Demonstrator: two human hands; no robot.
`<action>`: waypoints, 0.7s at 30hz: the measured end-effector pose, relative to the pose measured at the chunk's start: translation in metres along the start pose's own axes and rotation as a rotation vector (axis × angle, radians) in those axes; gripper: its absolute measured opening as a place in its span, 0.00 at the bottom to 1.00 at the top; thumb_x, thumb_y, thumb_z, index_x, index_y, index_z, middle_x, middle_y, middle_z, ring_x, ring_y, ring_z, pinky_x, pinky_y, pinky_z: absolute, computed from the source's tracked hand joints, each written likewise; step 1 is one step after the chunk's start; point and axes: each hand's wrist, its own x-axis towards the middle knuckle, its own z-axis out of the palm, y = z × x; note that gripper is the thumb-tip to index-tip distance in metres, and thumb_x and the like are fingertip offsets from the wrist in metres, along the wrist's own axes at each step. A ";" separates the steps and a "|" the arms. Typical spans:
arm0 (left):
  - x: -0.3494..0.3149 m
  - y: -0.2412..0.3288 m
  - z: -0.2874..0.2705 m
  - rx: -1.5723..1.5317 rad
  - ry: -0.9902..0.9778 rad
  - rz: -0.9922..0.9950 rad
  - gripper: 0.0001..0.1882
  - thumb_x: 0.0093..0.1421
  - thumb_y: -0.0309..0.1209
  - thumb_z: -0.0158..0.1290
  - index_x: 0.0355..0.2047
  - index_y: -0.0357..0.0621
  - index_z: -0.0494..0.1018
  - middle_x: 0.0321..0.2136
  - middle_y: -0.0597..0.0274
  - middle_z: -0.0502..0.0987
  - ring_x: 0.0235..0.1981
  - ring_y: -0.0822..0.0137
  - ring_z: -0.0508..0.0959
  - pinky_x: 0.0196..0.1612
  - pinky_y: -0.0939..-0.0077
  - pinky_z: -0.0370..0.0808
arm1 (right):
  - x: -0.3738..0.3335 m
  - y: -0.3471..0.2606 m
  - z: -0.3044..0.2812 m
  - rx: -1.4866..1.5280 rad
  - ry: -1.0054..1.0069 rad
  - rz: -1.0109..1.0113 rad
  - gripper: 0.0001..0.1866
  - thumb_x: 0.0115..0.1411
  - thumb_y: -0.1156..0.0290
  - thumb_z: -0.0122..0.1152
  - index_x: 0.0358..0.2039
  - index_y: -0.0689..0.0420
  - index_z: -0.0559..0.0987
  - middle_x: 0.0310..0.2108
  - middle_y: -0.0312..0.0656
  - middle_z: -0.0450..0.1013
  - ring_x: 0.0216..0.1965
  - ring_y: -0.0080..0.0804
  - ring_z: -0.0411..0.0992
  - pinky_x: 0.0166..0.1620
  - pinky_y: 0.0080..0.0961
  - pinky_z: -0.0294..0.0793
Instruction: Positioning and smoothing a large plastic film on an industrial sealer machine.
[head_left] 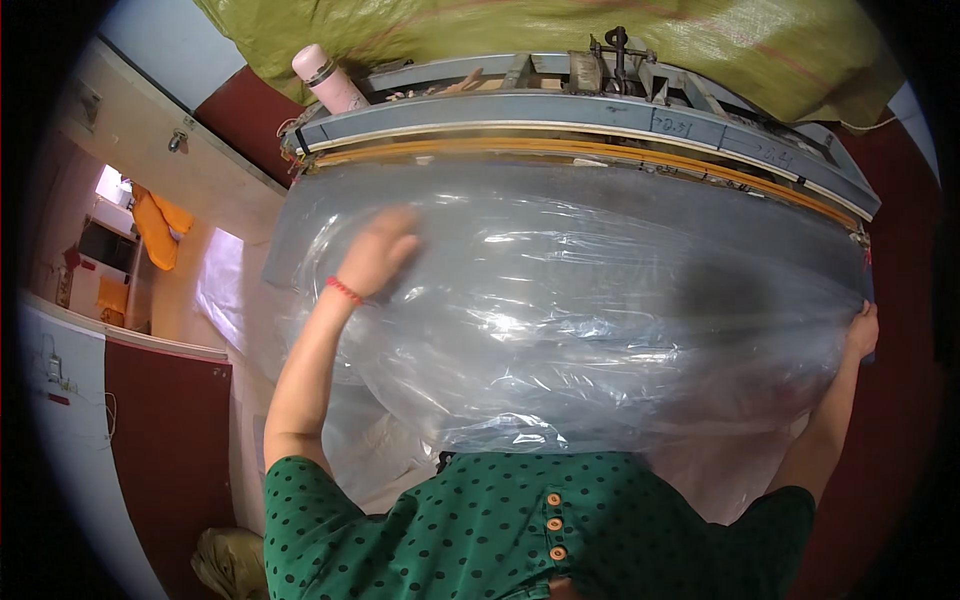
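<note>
A broad sheet of clear plastic film [560,335] lies wrinkled and shiny across the grey worktop [800,222], its near edge hanging by the person's green dotted shirt [450,520]. The right hand [863,328] is at the right end of the worktop, its grip clamped on the gathered edge of the film, from which creases fan out leftward. The left hand [382,245], with a red bracelet [344,290] at the wrist, is over the left part of the film; it is blurred, its grip apart, and whether it touches the film I cannot tell. Along the far side runs a blue-grey metal frame [480,110] with an orange strip [560,146] on its near side. A pink bottle [332,82] leans at the frame's left end, and a yellow-green sheet [520,25] spreads beyond.
</note>
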 end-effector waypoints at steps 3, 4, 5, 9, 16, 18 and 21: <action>0.015 0.002 0.037 0.063 0.027 0.085 0.23 0.55 0.36 0.47 0.47 0.33 0.63 0.51 0.49 0.61 0.55 0.52 0.56 0.56 0.67 0.55 | 0.003 0.007 0.005 0.033 0.010 -0.033 0.21 0.59 0.51 0.36 0.40 0.54 0.69 0.33 0.50 0.71 0.36 0.48 0.69 0.37 0.39 0.67; 0.023 0.001 0.039 0.059 0.030 0.096 0.23 0.55 0.36 0.47 0.47 0.33 0.63 0.51 0.49 0.61 0.55 0.52 0.56 0.56 0.67 0.55 | 0.017 0.032 0.020 0.030 0.018 -0.024 0.21 0.59 0.51 0.36 0.40 0.54 0.69 0.33 0.50 0.71 0.36 0.48 0.69 0.37 0.39 0.67; 0.037 0.001 0.043 0.043 0.065 0.122 0.22 0.54 0.35 0.48 0.46 0.34 0.64 0.49 0.49 0.63 0.53 0.52 0.59 0.54 0.68 0.57 | 0.044 0.088 0.045 0.317 -0.001 -0.038 0.21 0.58 0.52 0.40 0.40 0.56 0.70 0.32 0.47 0.71 0.35 0.41 0.69 0.38 0.35 0.66; 0.051 -0.021 0.052 -0.029 0.160 0.003 0.17 0.53 0.30 0.49 0.43 0.37 0.67 0.40 0.50 0.71 0.44 0.53 0.69 0.47 0.69 0.65 | 0.046 0.101 0.028 1.273 -0.198 0.117 0.22 0.55 0.54 0.50 0.40 0.60 0.71 0.33 0.38 0.71 0.35 0.25 0.67 0.40 0.23 0.64; 0.080 -0.013 0.053 0.087 0.403 -0.120 0.08 0.44 0.25 0.53 0.27 0.40 0.72 0.26 0.54 0.72 0.32 0.54 0.71 0.36 0.65 0.68 | 0.027 0.118 -0.046 1.514 -0.154 0.265 0.15 0.55 0.61 0.53 0.40 0.54 0.73 0.36 0.32 0.70 0.39 0.22 0.66 0.41 0.16 0.61; 0.083 -0.009 0.047 0.194 0.370 -0.099 0.04 0.47 0.26 0.51 0.24 0.39 0.70 0.24 0.53 0.71 0.29 0.52 0.70 0.33 0.65 0.67 | 0.047 0.126 -0.036 1.514 -0.175 0.201 0.15 0.54 0.62 0.54 0.40 0.56 0.72 0.37 0.34 0.70 0.39 0.24 0.66 0.42 0.19 0.62; 0.092 -0.029 0.054 0.050 0.494 -0.144 0.05 0.51 0.27 0.47 0.22 0.39 0.68 0.24 0.52 0.70 0.27 0.54 0.70 0.32 0.67 0.67 | 0.089 0.122 -0.019 1.504 -0.099 0.198 0.13 0.54 0.66 0.53 0.38 0.59 0.73 0.34 0.37 0.71 0.36 0.26 0.68 0.42 0.24 0.66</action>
